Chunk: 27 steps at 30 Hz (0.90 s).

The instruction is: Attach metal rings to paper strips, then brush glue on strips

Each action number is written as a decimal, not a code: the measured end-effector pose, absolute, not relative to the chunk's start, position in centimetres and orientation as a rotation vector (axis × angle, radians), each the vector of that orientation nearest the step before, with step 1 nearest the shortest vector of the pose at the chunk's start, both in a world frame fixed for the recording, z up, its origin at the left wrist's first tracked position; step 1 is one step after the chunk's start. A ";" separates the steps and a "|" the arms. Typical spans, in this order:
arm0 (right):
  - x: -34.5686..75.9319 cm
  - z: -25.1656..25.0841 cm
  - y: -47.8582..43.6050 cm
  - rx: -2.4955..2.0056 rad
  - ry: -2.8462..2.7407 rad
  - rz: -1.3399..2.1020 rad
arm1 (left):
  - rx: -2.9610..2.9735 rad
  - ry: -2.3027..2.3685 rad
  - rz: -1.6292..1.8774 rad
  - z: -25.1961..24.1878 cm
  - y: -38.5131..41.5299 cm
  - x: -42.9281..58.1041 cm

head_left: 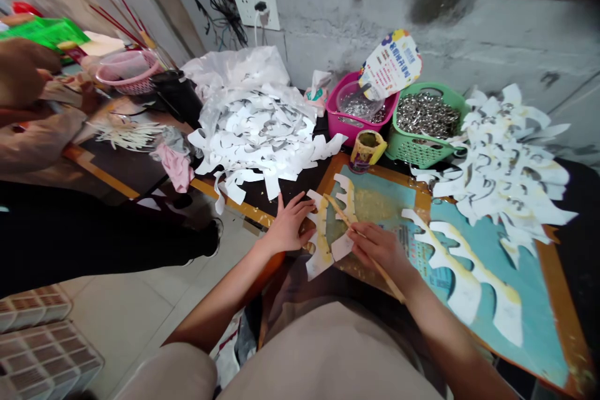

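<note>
My left hand (289,224) has its fingers spread, the tips at the edge of a white cut-out piece (320,231) streaked with yellow. In my right hand (377,251) is a thin wooden stick (388,281), its far end over that piece. A second white cut-out (345,197) lies just to the right, partly behind the stick and my right hand. Two more yellow-streaked cut-outs (464,287) rest on the blue board (539,337) at the right. A yellow-smeared cup (367,151) stands beyond my hands.
Heaps of white pieces lie at the back left (262,131) and right (510,162). Pink (335,122) and green (417,151) baskets of metal parts stand by the wall. At the far left, another person's arm (37,137) is near a pink basket (135,84).
</note>
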State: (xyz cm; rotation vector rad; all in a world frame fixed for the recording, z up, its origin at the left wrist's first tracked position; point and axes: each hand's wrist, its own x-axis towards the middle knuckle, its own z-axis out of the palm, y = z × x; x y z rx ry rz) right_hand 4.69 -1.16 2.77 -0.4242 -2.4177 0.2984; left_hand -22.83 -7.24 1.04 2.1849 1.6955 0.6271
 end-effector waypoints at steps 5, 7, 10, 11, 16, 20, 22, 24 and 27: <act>5.1 3.1 -0.7 -0.538 -2.196 0.088 | 2.198 1.685 0.577 2.0 -7.2 -22.9; 5.4 3.6 -0.6 -0.652 -2.035 0.040 | 2.208 1.679 0.561 2.3 -6.6 -22.9; 6.2 4.5 -0.6 -0.832 -1.776 0.109 | 2.144 1.780 0.638 2.1 -4.9 -22.9; 6.5 4.8 -0.7 -0.871 -1.699 0.151 | 2.096 1.819 0.692 1.8 -4.2 -22.9; 8.0 4.6 -1.9 -0.992 -1.373 0.555 | 1.929 1.744 0.876 1.1 -1.2 -23.5; 8.8 3.5 -2.9 -1.066 -1.107 0.945 | 1.871 1.597 0.890 1.9 -0.9 -24.2; 8.9 3.1 -3.1 -1.044 -1.045 1.086 | 1.755 1.520 0.948 2.3 -1.4 -24.1; 8.7 2.9 -3.1 -0.992 -1.003 1.217 | 1.463 1.421 1.109 2.7 -2.2 -23.7; 8.1 2.4 -3.1 -0.916 -0.984 1.330 | 0.954 1.264 1.320 3.2 -3.5 -22.9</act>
